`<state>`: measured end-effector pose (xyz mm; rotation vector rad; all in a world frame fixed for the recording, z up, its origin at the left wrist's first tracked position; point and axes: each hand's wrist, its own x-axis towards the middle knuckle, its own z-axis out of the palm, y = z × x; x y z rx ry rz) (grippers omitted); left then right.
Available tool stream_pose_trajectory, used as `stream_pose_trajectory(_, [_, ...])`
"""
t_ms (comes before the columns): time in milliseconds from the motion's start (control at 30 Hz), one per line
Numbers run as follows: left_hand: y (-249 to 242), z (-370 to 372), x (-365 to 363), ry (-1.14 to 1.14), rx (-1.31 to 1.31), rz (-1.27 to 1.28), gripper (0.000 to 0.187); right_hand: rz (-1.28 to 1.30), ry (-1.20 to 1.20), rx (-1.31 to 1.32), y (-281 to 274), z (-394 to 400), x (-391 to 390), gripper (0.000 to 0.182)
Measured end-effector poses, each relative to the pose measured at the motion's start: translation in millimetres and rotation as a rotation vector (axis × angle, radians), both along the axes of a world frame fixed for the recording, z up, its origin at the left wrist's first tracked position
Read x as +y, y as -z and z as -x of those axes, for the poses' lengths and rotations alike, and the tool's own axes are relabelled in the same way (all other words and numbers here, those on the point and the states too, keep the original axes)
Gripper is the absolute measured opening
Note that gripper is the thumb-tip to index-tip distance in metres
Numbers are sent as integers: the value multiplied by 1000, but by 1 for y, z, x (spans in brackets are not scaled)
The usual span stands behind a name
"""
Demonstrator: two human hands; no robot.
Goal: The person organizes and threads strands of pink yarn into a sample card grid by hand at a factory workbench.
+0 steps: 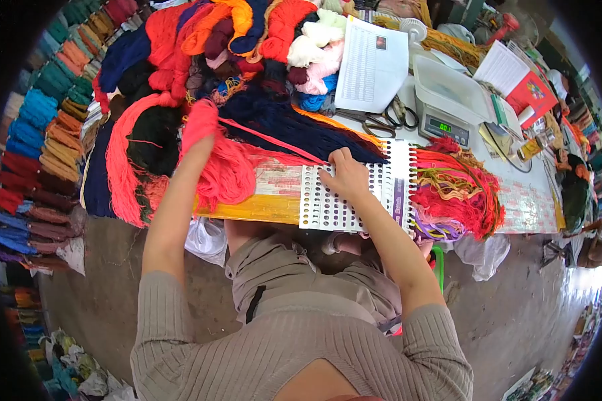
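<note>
Coral-pink yarn (226, 175) lies in a loose heap on the table's near side. My left hand (204, 139) is in a raised bunch of this yarn, which covers most of its fingers. From there a pink strand runs right to my right hand (348, 175), whose bent fingers hold its end against a white card with punched holes (321, 207). Dark navy yarn (294, 127) and a few orange strands reach the card's far side. Several red, pink and yellow yarns (455, 194) hang from the holes along its right edge.
Skeins in many colours (227, 33) pile up at the back left. Scissors (401, 115) lie beside a printed sheet (371, 67). A digital scale (441, 127) carries a clear tray. Yarn-filled shelves (43, 134) stand left; a white plastic bag (207, 240) hangs below the table edge.
</note>
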<state>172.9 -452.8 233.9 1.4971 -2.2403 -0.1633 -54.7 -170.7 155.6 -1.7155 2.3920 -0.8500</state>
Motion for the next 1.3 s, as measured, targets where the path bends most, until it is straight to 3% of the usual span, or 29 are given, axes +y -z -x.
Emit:
stream_pose_trajectory(33, [7,-13,-11,-13,8,3,35,-13,0,23,0,0,0,34])
stream_pose_trajectory(100, [26,-45,-45,100,-87,314,27,30,-41,15,-4,0,2,33])
stream_pose_trajectory(167, [16,-36,-13,40,367,-390,34,29,-25,-131,-7,2,2,31])
stream_pose_trajectory(200, [-8,-24,26,154,639,-719,44,45,-17,-241,-6,5,1,31])
stream_pose_trajectory(233, [-25,-14,59,184,861,-1051,43,33,24,-372,-10,9,0,29])
stream_pose_trajectory(300, [-16,9,102,304,1187,-1364,43,150,5,-594,-7,16,-6,23])
stream_pose_trajectory(367, [-7,30,142,419,1256,-1508,43,211,-77,-642,-28,7,-5,15])
stream_pose_trajectory(433, [-9,52,176,475,1372,-1531,43,293,-143,-622,-40,0,-1,13])
stream_pose_trajectory(467, [-11,60,188,490,1467,-1520,42,299,-146,-826,-59,-21,5,14])
stream_pose_trajectory(500, [-8,63,192,608,1496,-1574,43,329,-169,-865,-62,-23,8,16])
stream_pose_trajectory(600, [-19,61,207,745,1494,-1700,47,197,-217,-1267,-74,-19,21,21])
stream_pose_trajectory(667, [-35,59,223,669,1561,-1766,48,90,-253,-1438,-78,-23,27,23])
stream_pose_trajectory(767, [-25,53,225,777,1597,-1874,48,-7,-386,-1655,-82,-33,28,22])
stream_pose_trajectory(800, [-21,51,226,873,1660,-1955,48,-7,-313,-1656,-80,-40,27,22])
stream_pose_trajectory(867, [-23,46,230,897,1659,-1969,49,-28,-440,-1685,-85,-45,30,22])
stream_pose_trajectory(933, [-22,42,232,1069,1710,-2035,50,-59,-455,-1679,-86,-46,31,22])
stream_pose_trajectory(1000, [-27,36,229,1069,1627,-2019,52,-120,-486,-1431,-85,-46,31,20])
stream_pose_trajectory(1067, [-27,29,225,1065,1549,-2002,54,-93,-461,-1358,-76,-44,34,20])
stream_pose_trajectory(1133, [-26,23,219,1030,1509,-2027,57,-75,-416,-1222,-78,-40,38,19])
stream_pose_trajectory(1167, [-36,17,222,929,1475,-1947,56,-75,-415,-1222,-77,-36,38,19])
stream_pose_trajectory(1267, [-30,11,208,929,1402,-1927,55,95,-329,-1225,-76,-21,40,18])
stream_pose_trajectory(1300, [-29,8,208,710,1315,-1804,50,128,-297,-1240,-76,-16,40,18])
